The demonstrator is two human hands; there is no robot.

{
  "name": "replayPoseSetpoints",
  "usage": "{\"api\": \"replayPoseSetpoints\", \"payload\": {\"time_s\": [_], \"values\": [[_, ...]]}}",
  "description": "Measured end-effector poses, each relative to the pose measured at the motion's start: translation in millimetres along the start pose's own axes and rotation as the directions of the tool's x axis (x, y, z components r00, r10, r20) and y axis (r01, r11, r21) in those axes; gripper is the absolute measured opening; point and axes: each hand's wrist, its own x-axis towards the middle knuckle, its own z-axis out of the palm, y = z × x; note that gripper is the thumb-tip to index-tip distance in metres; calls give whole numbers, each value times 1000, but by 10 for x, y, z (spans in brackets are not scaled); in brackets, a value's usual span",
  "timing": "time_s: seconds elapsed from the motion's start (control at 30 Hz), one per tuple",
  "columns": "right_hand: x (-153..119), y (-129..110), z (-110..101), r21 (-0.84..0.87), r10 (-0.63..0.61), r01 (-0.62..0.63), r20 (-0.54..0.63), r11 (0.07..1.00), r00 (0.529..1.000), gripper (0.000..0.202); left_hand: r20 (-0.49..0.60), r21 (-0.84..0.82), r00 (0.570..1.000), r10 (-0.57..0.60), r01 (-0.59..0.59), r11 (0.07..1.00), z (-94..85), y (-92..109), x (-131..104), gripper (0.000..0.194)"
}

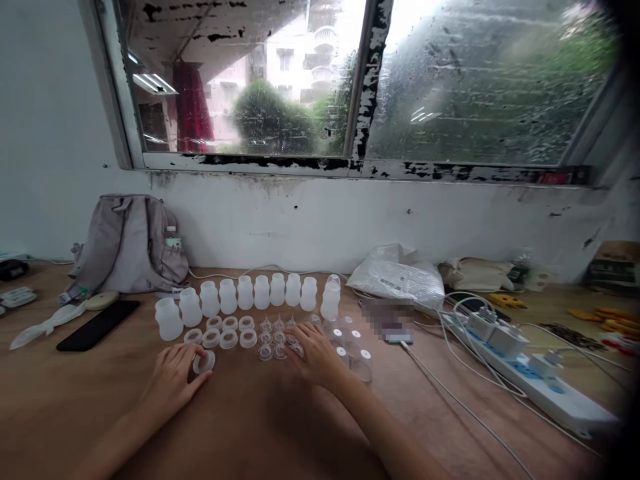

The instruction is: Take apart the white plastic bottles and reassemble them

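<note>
My left hand (175, 377) is closed on a translucent ring (204, 362) near the table's front left. More white rings (229, 339) lie in rows just behind it. With its fingers apart, my right hand (313, 353) reaches over the right side of a group of clear nipples (265, 337); whether its fingertips hold one is hidden. Frosted bottles (261, 292) stand in a curved row behind. A bottle with a clear cap (331, 298) is at the row's right end. Clear caps (361, 367) and small white discs sit right of my right hand.
A grey backpack (130, 243) leans on the wall at left, beside a black phone (99, 325). Right of the caps are a charging device (399, 335), a silvery plastic bag (397, 277) and a white power strip (530, 373) with loose cables running forward.
</note>
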Motion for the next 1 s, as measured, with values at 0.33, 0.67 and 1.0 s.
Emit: {"api": "replayPoseSetpoints", "payload": {"time_s": [0.33,0.67,1.0], "values": [[2,42,17,-56,13,-14,-18,998,1000,22,68,27,993,-94,92,995,39,-18,129,34],[13,71,17,-92,102,-116,-146,989,984,15,-74,-215,995,73,-87,973,17,640,775,22],[24,154,30,-121,249,-302,-328,946,911,22,-80,-437,994,77,-105,893,464,965,737,19]]}}
